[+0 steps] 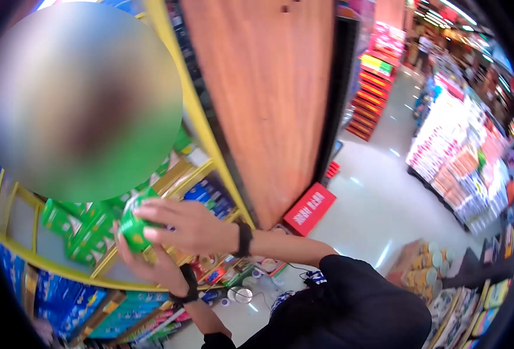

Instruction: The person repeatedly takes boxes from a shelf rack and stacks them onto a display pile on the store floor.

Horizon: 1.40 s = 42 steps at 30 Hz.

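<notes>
A small green-and-white package point(133, 224) is held between both hands in front of the shelf. My right hand point(184, 225), with a black band at the wrist, grips it from above and the right side, fingers bent over its face. From below, my left hand point(152, 269) supports it with curled fingers, also wearing a black wristband. Close behind are several similar green boxes point(91, 232) on a yellow-edged shelf point(53, 272). What is printed on the held package cannot be read.
A large blurred disc hides the upper left. Blue packages point(65, 305) fill the lower shelf. A wooden panel point(262, 104) rises beside the shelf, with a red box point(309, 209) at its foot. Farther right are a stacked goods display point(454, 157) and jars point(428, 267).
</notes>
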Each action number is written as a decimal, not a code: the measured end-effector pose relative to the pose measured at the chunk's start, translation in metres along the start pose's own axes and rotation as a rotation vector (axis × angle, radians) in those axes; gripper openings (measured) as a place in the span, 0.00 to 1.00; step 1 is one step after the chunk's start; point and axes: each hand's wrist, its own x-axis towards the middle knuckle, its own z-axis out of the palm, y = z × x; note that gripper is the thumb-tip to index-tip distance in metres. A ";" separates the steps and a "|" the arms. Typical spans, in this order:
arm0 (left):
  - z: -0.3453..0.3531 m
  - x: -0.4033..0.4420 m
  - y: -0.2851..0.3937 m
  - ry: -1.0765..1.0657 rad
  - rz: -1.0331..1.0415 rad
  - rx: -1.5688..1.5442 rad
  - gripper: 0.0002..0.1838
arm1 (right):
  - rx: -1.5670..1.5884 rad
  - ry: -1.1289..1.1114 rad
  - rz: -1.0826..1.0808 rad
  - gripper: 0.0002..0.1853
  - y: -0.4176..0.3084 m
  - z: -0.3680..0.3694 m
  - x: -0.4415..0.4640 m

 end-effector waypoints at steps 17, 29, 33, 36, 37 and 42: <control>0.187 -0.283 0.255 -1.338 -0.230 -0.588 0.33 | -0.366 0.045 1.252 0.25 -0.124 -0.394 -0.335; 0.354 -0.369 0.424 -1.501 0.005 -0.816 0.31 | -0.602 0.402 1.421 0.25 -0.122 -0.581 -0.400; 0.404 -0.394 0.445 -1.628 -0.141 -0.853 0.32 | -0.681 0.369 1.451 0.25 -0.094 -0.620 -0.410; 0.452 -0.411 0.459 -1.684 -0.155 -0.863 0.32 | -0.726 0.352 1.474 0.25 -0.065 -0.651 -0.437; 0.473 -0.420 0.464 -1.664 -0.193 -0.928 0.31 | -0.733 0.344 1.479 0.25 -0.055 -0.663 -0.446; 0.589 -0.429 0.498 -1.706 -0.077 -1.025 0.29 | -0.764 0.374 1.503 0.23 0.024 -0.750 -0.454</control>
